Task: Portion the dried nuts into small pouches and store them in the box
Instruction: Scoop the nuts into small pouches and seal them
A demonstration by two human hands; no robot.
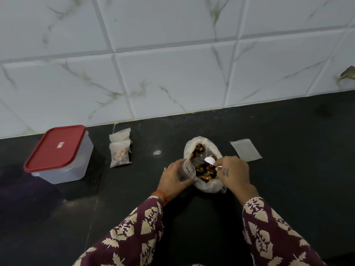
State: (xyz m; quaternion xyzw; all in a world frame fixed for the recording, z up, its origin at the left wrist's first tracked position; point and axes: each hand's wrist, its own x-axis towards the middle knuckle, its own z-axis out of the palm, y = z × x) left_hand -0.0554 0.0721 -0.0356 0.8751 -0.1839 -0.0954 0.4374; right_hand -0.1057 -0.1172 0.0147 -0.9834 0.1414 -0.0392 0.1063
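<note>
L hand [173, 176] grips a light, floppy pouch [186, 170] by its mouth, R hand [233, 172] pinches spoon [211, 161] over nut bag [203, 150]; prob. spills if tipped.

Just beside the left fingers [189, 181] a clear plastic pouch [186, 170] gapes, the right fingers [218, 166] pinch a smooth white plastic spoon [210, 160] over a thin translucent bag [203, 166], all on glossy black stone counter [288, 169].
</note>
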